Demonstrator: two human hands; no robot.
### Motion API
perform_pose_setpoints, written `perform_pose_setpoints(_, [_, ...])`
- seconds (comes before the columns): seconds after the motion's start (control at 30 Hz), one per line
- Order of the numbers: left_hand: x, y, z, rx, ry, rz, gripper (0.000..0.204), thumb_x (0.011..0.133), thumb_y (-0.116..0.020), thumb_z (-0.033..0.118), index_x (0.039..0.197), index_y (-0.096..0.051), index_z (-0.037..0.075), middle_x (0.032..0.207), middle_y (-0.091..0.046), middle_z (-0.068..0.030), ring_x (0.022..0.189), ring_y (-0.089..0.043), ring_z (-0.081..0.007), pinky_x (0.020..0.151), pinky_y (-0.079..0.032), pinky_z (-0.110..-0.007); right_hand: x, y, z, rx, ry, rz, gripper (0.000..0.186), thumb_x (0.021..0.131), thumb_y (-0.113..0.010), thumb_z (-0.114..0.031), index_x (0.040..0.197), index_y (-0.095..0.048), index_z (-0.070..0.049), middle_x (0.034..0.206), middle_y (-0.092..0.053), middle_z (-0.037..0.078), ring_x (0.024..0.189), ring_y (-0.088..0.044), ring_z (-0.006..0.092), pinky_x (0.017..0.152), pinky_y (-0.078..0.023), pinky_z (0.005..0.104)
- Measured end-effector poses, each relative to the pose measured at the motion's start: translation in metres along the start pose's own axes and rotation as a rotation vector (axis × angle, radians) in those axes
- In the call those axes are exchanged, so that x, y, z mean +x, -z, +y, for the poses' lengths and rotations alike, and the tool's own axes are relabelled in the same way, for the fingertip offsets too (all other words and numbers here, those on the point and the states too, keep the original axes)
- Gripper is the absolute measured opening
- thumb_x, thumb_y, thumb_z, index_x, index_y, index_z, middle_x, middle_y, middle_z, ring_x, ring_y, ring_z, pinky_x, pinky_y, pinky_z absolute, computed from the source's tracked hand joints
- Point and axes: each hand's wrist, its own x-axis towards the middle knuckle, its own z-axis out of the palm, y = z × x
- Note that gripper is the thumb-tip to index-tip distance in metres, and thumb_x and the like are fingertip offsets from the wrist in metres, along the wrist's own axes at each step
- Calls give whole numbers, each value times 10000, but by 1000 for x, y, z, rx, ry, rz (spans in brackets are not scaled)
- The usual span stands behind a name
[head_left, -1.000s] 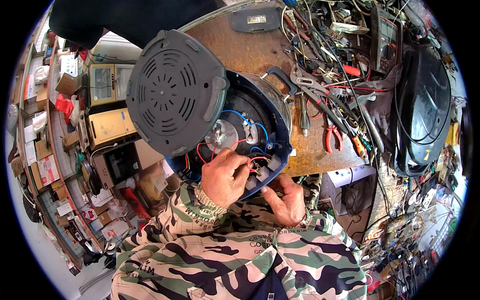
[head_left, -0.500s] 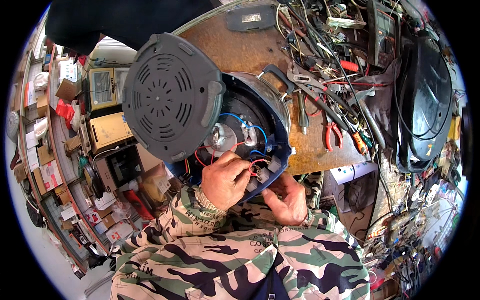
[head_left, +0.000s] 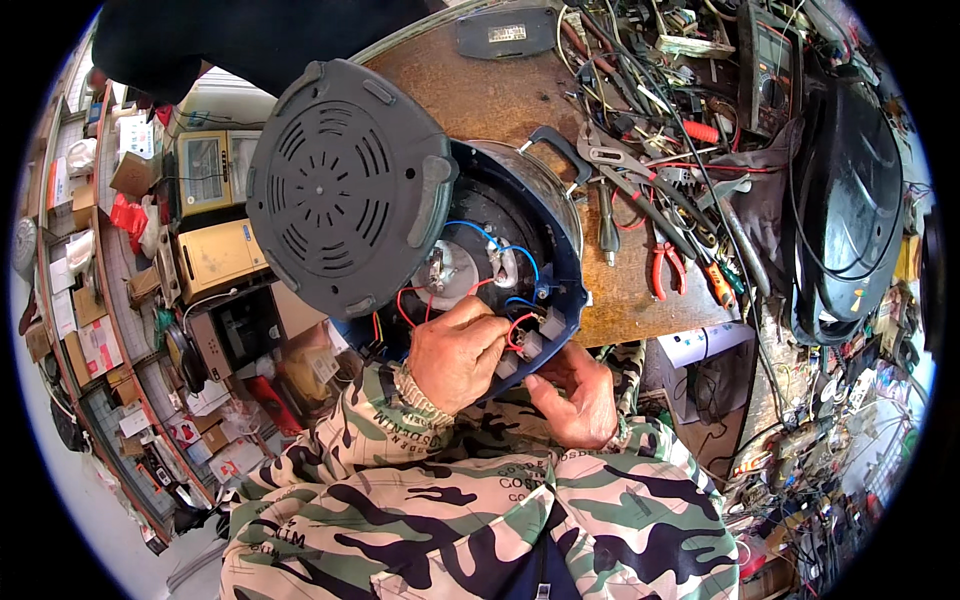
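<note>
Nearest the camera, two camouflage sleeves (head_left: 480, 520) rise from the lower edge, and both hands meet at the near rim of an upturned dark blue cooker (head_left: 520, 250) that lies at the front edge of a brown workbench (head_left: 480, 90). On the person's left, the left hand (head_left: 455, 350) is curled, its fingertips pinched around a red wire (head_left: 515, 325) inside the open base. Just beside it, the right hand (head_left: 570, 395) is cupped under the blue rim, its thumb and forefinger pressing against a small grey connector block (head_left: 530, 345); whether it truly grips that block I cannot tell. Inside the cooker one round metal plate (head_left: 450, 270) shows, crossed by at least two blue wires (head_left: 490, 238) and two or three red ones. One round grey vented cover (head_left: 345, 190) stands tilted against the cooker's left side, touching it and hiding part of the inside. Past the cooker, to the right on the bench, lie one pair of red-handled pliers (head_left: 662, 268), one grey adjustable wrench (head_left: 610, 160) and an orange-handled screwdriver (head_left: 715, 280), amid a tangle of black cables. Farther right sits one big black rounded housing (head_left: 850, 200). At the far edge rests one flat dark grey plate (head_left: 505, 33). Off to the left, shelves (head_left: 90, 300) hold many boxes.
</note>
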Motion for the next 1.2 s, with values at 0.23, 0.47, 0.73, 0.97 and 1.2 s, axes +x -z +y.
perform_pose_setpoints(0.23, [-3,14,-1,-31,16,-24,175,866,-697,11,1040,-709,26,943,-657,-125,798,-693,-333,692,-561,-393,0,-6,-11,69,-57,8,363,976,-646,-77,1298,-567,69,1117,-735,166,1060,-695,193,947,-542,341])
perform_pose_setpoints(0.47, [-5,40,-11,-428,243,4,207,1006,-534,-18,1183,-641,-17,946,-668,-82,694,-634,-122,650,-533,-294,-1,-11,-16,72,-108,71,315,986,-641,-77,1259,-604,75,1085,-734,138,991,-687,165,898,-543,319])
perform_pose_setpoints(0.73, [-19,56,-15,-116,77,14,204,851,-710,-41,1045,-680,12,951,-669,-134,810,-705,-258,698,-544,-333,-2,-8,-18,-40,-152,113,282,961,-677,-90,1182,-640,81,1027,-741,125,945,-688,153,850,-548,314])
perform_pose_setpoints(0.97, [-19,41,-17,52,-10,-127,369,798,-684,30,1150,-643,129,984,-613,-120,852,-673,-363,700,-550,-467,-5,-20,-31,-608,235,294,242,887,-736,-42,1104,-662,38,746,-702,101,684,-677,139,659,-543,288])
perform_pose_setpoints(1.2, [-13,38,-23,221,-22,-161,270,794,-729,54,1054,-699,121,987,-602,-110,840,-670,-346,698,-545,-446,12,-38,-64,-946,410,185,324,849,-757,-41,1165,-689,-9,706,-660,116,555,-639,230,532,-494,351])
